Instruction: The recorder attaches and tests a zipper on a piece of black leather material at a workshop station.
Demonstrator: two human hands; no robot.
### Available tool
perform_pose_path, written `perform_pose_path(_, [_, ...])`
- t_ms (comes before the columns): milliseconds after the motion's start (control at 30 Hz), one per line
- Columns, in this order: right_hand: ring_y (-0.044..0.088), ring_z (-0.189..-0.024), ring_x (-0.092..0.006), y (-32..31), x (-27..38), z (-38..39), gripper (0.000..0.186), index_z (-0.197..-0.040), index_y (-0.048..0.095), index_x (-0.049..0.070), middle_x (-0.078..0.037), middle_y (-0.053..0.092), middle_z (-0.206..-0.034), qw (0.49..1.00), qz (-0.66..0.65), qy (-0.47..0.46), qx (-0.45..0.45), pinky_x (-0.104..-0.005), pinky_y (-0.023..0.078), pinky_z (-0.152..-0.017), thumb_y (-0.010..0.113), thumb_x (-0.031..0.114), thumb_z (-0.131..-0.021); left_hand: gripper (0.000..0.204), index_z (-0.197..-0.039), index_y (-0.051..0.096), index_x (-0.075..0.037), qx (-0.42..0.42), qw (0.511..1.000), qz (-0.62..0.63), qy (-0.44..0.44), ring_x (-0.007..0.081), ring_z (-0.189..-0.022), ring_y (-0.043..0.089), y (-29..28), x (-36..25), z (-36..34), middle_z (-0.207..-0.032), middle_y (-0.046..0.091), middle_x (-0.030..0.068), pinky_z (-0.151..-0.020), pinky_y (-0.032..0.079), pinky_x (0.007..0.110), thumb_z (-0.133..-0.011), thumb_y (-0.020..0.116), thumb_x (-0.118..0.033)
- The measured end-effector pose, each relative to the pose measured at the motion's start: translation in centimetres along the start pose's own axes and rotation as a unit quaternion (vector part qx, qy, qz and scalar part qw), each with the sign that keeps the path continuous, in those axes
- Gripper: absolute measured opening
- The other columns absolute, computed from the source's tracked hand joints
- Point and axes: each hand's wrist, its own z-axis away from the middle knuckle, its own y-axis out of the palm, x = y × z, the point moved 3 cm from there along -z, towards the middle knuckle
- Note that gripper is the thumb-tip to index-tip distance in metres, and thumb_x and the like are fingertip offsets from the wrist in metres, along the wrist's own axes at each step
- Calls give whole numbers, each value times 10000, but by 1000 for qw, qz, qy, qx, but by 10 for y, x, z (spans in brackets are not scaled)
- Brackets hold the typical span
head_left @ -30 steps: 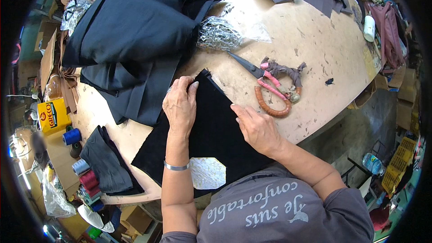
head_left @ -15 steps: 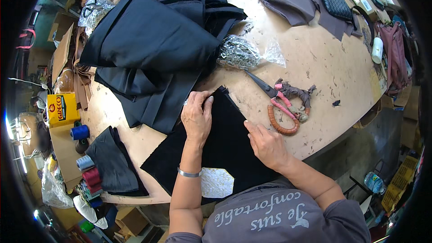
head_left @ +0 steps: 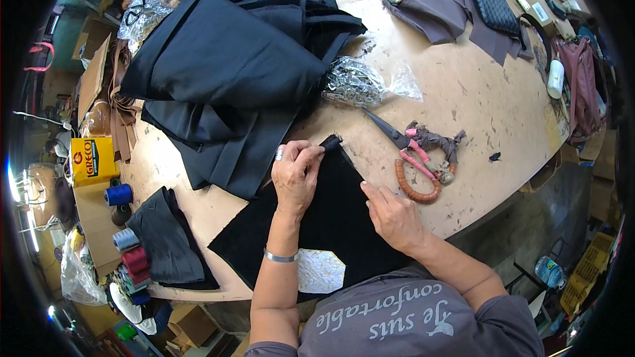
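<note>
A piece of black cloth (head_left: 331, 211) lies at the table's near edge, right in front of me. At its far corner, my left hand (head_left: 295, 175) pinches a small folded-up bit of the cloth between thumb and fingers. My right hand (head_left: 395, 217) rests on the cloth's right edge, its fingers bent and pressed together there; whether a small thing is also in them is hard to make out. A patterned white patch (head_left: 321, 270) shows on the cloth near my body. Scissors (head_left: 397, 137) with wrapped handles lie just beyond my right hand.
Large folded black fabric (head_left: 231, 59) covers the far left of the table. Beside it sits a clear bag of small metal pieces (head_left: 356, 82). Thread spools (head_left: 119, 194) and a smaller dark cloth stack (head_left: 169, 244) are at the left. Grey fabric (head_left: 433, 10) lies far right.
My left hand has gone from lying near the cloth's far corner to pinching it, and that corner is now folded up. My right hand stays nearly in place.
</note>
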Motion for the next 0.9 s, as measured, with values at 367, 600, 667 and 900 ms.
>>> perform_pose_path(367, [597,-573,-272,0,1,0,361,-1127,527,-31,-136,542,-752,1000,12,-21,-15,-335,498,-499,562,12,-770,97,-831,593,-52,3,999,-20,-40,252,-769,572,3,1,-3,-812,573,69,-641,438,354,-751,646,-65])
perform_pose_path(600, [605,-587,-276,-1,0,0,357,-1121,533,-30,-138,553,-767,1000,6,-21,-23,-335,505,-512,562,11,-768,92,-863,608,-36,17,997,-50,-54,255,-796,581,3,-8,-7,-878,572,89,-697,458,341,-773,612,-16])
perform_pose_path(667, [605,-588,-275,-1,0,0,359,-1120,535,-29,-137,553,-766,1000,4,-19,-23,-336,506,-514,563,9,-764,105,-870,617,-46,10,994,-107,9,256,-806,573,4,-11,-7,-886,567,80,-698,458,344,-771,611,-11])
perform_pose_path(900, [601,-582,-278,-1,0,2,383,-1130,530,-25,-136,547,-768,1000,7,-22,-20,-339,502,-510,568,3,-750,202,-933,636,-82,-13,970,-217,107,234,-865,534,11,-14,3,-979,556,56,-724,428,344,-741,592,-38])
